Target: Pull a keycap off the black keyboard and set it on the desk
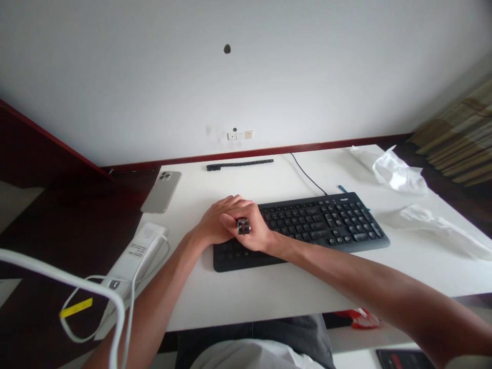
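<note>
My right hand [254, 225] is closed in a fist over the left part of a black keyboard [313, 220]. It grips a small upright tool [243, 226], of which only the dark, metal-rimmed square end shows above the fist. My left hand [215, 221] lies against the far side of the right one, over the keyboard's upper left corner. Its knuckles show, but the right hand hides its fingertips. The tool's lower end and the keys under both hands are hidden. Behind the keyboard, a line of small black pieces resembling keycaps [246, 164] runs along the table's back.
On the white table [230, 297], a phone [163, 192] lies face down at left, above a white power strip [134, 256]. A thick white cable [77, 279] arches across the lower left. Crumpled plastic wrapping [400, 169] covers the right side. The keyboard cord [309, 175] runs backward.
</note>
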Available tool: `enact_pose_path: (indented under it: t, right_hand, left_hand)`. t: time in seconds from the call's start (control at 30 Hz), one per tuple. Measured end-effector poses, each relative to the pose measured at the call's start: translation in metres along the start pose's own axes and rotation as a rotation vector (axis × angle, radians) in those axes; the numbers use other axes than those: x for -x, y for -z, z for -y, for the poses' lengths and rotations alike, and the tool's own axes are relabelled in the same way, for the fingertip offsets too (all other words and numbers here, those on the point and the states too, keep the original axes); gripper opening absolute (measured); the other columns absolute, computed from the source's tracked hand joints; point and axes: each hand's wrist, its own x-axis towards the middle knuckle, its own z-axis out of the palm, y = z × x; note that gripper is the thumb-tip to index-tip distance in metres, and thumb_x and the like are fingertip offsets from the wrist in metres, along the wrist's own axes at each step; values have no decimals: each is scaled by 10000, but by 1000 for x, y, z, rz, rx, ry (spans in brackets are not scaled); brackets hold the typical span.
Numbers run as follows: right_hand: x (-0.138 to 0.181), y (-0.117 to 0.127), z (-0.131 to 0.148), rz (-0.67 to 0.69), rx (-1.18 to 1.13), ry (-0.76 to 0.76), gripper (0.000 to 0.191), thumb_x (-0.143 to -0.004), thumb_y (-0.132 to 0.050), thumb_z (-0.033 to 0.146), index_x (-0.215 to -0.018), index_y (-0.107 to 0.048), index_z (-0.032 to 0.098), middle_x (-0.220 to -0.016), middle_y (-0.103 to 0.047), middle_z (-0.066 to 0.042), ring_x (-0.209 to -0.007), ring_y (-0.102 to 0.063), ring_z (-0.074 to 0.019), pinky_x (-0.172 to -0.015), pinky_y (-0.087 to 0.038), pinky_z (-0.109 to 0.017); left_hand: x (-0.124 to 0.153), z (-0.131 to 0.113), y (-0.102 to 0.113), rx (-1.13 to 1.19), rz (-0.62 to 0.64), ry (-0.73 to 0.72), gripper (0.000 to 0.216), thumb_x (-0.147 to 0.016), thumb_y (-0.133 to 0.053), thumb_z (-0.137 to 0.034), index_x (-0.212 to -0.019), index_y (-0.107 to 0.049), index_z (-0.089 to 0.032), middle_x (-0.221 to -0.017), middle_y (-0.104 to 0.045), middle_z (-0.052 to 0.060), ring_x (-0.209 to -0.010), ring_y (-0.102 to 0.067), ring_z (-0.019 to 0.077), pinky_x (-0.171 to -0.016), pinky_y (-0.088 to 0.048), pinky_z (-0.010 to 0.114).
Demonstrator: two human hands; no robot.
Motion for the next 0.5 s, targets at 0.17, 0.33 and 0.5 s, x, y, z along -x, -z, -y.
enact_pose_path:
  t: [0.17, 0.33, 0.5]
  right_hand:
    - [0, 0, -1, 14, 44, -13, 465, -1018, -452, 382, -581, -414, 231, -590, -517, -25, -670, -517, -172, -763, -486, -348]
    - [0, 1, 2, -35, 60, -27, 504, -1023, -433, 400, -562, -314, 235, -550, -362, 9, -588, -367, -149, -690, -448, -329]
    - [6, 0, 0, 41, 129, 54, 501, -1027, -416, 442, -581, -307, 239, -553, -353, 6, -598, -366, -159, -649, -405, -324]
  left_hand:
    - [0, 2, -2, -10, -2, -2, 337, -943, -516, -236, -1260, -623, -284, -1141, -650, 53, -1091, -590, 234, -997, -505, 386]
    - [0, 3, -3, -24, -5, 7, 346, -954, -513, -255, -1284, -610, -286, -1150, -647, 56, -1088, -589, 237, -985, -505, 389]
    - [-1, 6, -4, -71, 23, -27, 380, -957, -525, -304, -1329, -576, -245, -1199, -632, 76, -1108, -578, 250, -991, -492, 399]
